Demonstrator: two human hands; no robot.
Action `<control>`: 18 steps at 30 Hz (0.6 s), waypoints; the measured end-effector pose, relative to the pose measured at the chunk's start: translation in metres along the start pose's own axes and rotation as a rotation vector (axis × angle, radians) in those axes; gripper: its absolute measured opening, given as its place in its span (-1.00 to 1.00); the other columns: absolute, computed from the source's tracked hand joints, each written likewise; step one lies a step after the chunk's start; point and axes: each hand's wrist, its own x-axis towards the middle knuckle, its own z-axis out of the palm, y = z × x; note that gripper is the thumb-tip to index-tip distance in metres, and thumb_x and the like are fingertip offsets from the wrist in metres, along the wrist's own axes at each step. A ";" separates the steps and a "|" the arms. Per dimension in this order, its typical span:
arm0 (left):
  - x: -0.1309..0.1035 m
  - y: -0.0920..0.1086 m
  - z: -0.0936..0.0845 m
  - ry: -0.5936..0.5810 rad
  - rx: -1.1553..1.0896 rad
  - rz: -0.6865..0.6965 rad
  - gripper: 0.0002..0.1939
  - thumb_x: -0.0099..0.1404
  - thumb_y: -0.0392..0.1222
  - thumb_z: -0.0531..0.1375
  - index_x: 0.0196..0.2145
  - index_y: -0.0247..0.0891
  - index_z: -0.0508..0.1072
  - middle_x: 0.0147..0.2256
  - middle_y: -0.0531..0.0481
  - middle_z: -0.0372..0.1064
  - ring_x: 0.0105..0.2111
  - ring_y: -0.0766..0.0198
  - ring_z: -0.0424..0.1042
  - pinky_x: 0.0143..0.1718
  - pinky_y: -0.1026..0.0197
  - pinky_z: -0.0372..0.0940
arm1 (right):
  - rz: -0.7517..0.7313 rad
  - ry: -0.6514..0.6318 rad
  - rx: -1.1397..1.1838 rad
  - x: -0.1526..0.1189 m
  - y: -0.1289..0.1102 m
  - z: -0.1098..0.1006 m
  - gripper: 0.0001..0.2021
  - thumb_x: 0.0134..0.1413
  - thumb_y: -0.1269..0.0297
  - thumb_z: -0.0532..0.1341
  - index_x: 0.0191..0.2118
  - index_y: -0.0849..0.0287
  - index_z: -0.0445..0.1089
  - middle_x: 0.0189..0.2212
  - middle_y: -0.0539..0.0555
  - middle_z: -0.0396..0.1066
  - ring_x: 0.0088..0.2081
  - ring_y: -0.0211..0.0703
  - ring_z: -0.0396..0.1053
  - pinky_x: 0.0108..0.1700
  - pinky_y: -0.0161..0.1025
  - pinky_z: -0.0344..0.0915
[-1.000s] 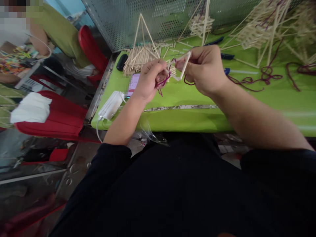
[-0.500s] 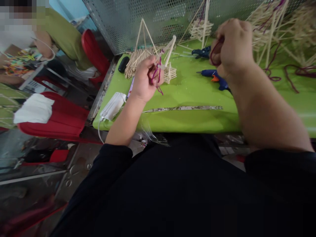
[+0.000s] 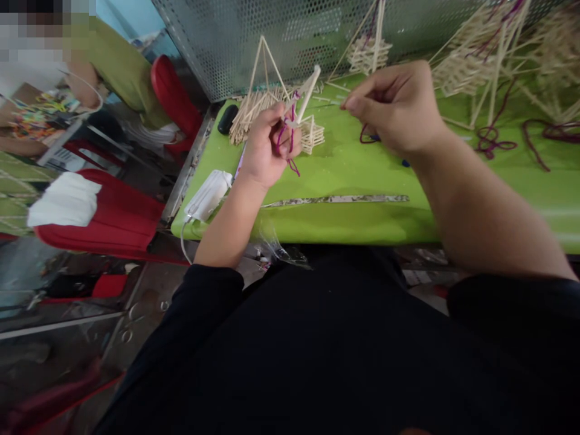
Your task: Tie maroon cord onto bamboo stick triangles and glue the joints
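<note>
My left hand (image 3: 267,145) is closed around the end of a pale stick piece (image 3: 309,92), with purple yarn (image 3: 293,136) looped over its fingers. Beside it on the green table stands a small stack of wooden sticks (image 3: 313,134). My right hand (image 3: 399,107) is raised over the table, thumb and index finger pinched together. Dark red yarn (image 3: 368,138) hangs in a loop below that hand; what sits between its fingertips is too small to make out. The glue guns behind it are almost wholly hidden.
Stick structures (image 3: 475,66) stand at the back right near loose yarn (image 3: 492,140). A bundle of sticks (image 3: 254,112), a white box with a cable (image 3: 208,194) and a patterned strip (image 3: 344,198) lie on the table (image 3: 362,223). A person (image 3: 122,66) is at the left.
My right hand has moved left and slightly down, from above the glue guns toward my left hand, and its fingers now point left in a pinch. My left hand has barely moved.
</note>
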 end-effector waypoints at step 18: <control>-0.005 0.002 0.005 0.112 0.040 -0.034 -0.38 0.68 0.26 0.04 -0.47 -0.16 0.23 -0.57 0.20 -0.12 -0.67 0.48 0.01 -0.59 0.39 0.02 | 0.075 -0.115 0.024 -0.002 -0.005 0.007 -0.86 0.19 0.19 0.31 -0.40 -0.03 0.47 -0.53 -0.04 0.28 -0.48 -0.16 0.09 -0.36 -0.11 0.10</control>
